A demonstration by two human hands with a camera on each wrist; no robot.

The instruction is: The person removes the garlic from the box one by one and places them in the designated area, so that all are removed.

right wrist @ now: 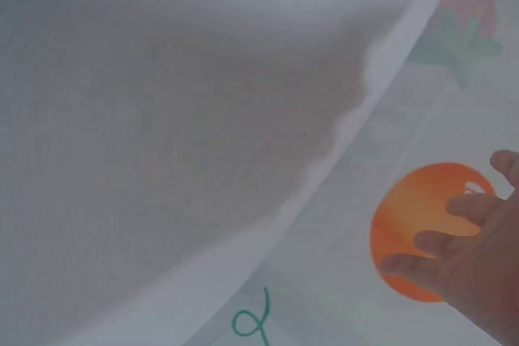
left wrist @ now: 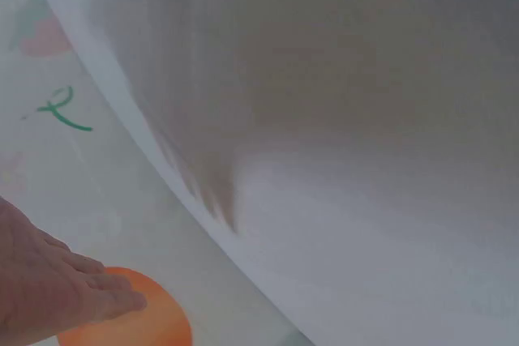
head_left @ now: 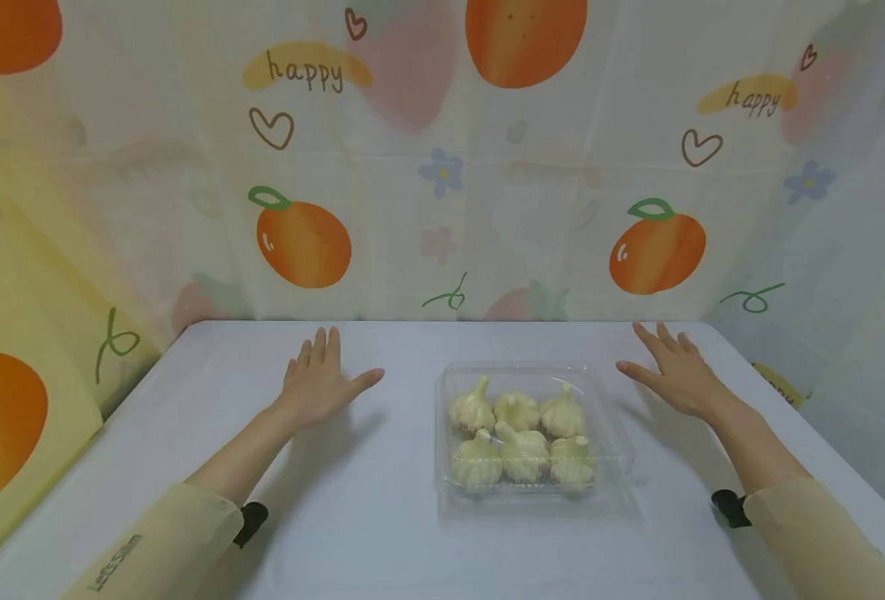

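Observation:
A clear plastic clamshell box stands on the white table, right of the middle in the head view. Inside it sit several pale garlic bulbs in two rows. To the left of the box, my left hand is held over the table with fingers straight and thumb spread, holding nothing. My right hand is on the other side, fingers spread, and it too holds nothing. Each wrist view catches part of its own hand, the left hand and the right hand, against the printed cloth.
The white table ends at a straight back edge, where a hanging cloth printed with oranges and hearts rises. More printed cloth runs along both sides. Dark bands show at both sleeve cuffs. Both arms cast shadows on the tabletop.

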